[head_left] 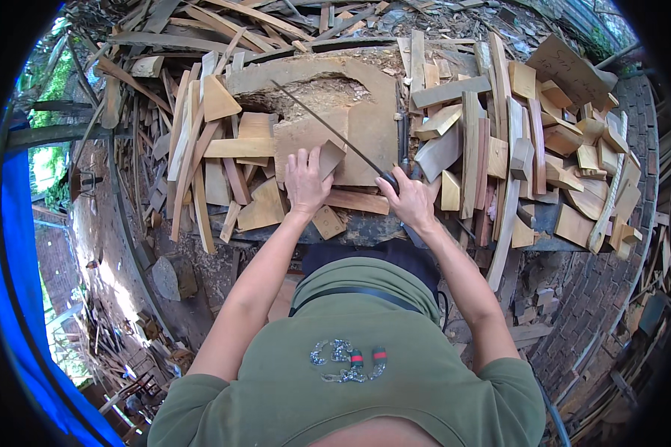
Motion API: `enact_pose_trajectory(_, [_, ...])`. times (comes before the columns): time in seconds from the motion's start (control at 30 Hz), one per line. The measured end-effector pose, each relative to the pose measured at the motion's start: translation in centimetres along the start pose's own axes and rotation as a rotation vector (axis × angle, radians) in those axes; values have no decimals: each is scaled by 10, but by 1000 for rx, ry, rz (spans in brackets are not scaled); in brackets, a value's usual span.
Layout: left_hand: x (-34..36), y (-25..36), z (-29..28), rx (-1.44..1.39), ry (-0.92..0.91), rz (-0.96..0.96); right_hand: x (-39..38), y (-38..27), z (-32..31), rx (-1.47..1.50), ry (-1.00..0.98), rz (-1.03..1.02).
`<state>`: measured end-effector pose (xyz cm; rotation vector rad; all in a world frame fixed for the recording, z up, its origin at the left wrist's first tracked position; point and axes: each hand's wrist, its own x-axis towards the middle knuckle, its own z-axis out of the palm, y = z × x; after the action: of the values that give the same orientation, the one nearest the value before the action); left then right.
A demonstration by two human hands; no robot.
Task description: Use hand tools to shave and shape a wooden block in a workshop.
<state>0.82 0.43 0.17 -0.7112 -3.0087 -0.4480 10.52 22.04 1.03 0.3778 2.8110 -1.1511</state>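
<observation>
My left hand [306, 181] is closed on a small brown wood block [332, 158], pressed down on a wide wooden board [373, 141] on the bench. In my right hand [412, 200] is the dark handle of a long, thin-bladed tool [328, 127]. Its straight dark blade slants up and left, past the far side of the block, to a tip over the board's rough hollow. Whether it is a saw or a knife I cannot tell. Below my hands, a reddish wood strip [358, 201] lies along the near edge.
Stacked planks and offcuts [186, 156] crowd the bench's left side. More cut blocks [566, 149] are piled at the right, with a long curved strip [508, 201] jutting over the near edge. Scrap wood fills the far side. A blue tarp [19, 283] hangs at the left.
</observation>
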Motion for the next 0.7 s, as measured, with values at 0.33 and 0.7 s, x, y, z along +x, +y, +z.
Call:
enact_pose_trajectory(0.33, [-9, 9, 9, 223, 76, 56, 12, -14, -3, 12, 55, -77])
enact_pose_trajectory(0.7, [10, -28, -2, -388, -232, -104, 13, 4, -7, 99, 34, 33])
